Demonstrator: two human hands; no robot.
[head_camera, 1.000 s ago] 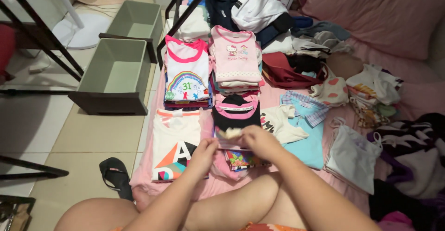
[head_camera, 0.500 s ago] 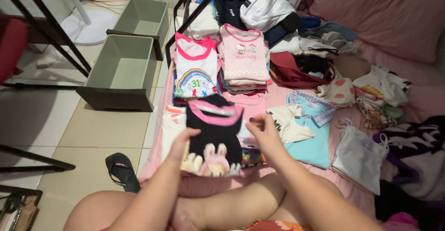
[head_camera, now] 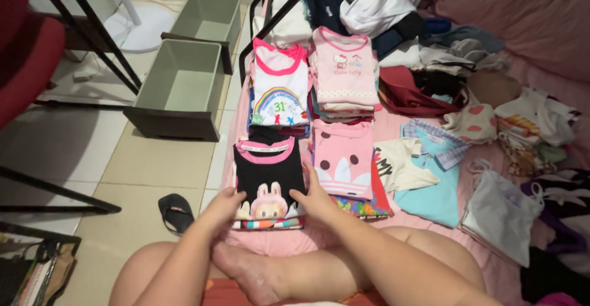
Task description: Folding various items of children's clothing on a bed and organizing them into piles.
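Fingers of my left hand [head_camera: 224,204] and right hand [head_camera: 313,198] lie spread flat on the near corners of the folded black cotton shirt with pink collar [head_camera: 268,180], sitting atop the near-left stack, which looks ready to slide if I nudge sideways.

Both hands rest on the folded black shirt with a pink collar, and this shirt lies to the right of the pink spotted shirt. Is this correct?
Not quite. In the head view the black shirt lies to the left of the pink spotted shirt. The left hand and right hand do rest on it.
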